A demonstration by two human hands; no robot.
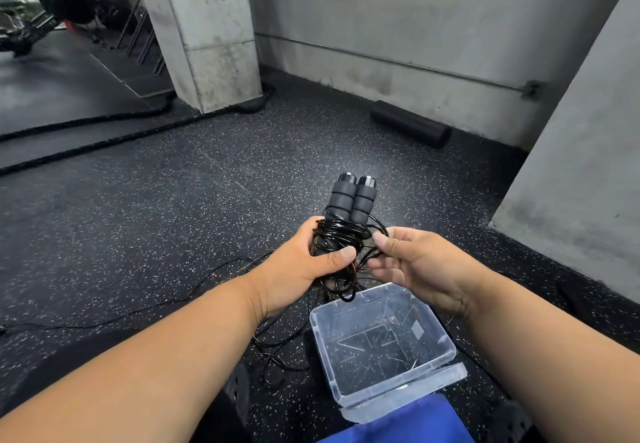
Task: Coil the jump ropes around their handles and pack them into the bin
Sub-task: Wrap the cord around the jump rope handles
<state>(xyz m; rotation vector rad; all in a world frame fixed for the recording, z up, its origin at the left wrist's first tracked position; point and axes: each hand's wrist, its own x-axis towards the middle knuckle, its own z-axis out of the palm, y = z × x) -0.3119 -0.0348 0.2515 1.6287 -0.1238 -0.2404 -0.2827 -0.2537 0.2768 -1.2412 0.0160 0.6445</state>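
Note:
Two black foam handles [353,200] of a jump rope stand side by side, upright, above the floor. Thin black cord [341,234] is wound around their lower part. My left hand [304,262] grips the handles and the coil from the left, thumb across the front. My right hand [415,262] pinches a strand of the cord just right of the coil. Below my hands stands a clear plastic bin [436,366], with nothing in it. More black cord [273,359] lies loose on the floor left of the bin.
Speckled black rubber floor all around. A black foam roller [410,124] lies by the back wall. Thick battle ropes [104,131] run past a concrete pillar [207,34]. Another concrete wall [581,172] rises at right. A blue object [415,425] sits under the bin's near edge.

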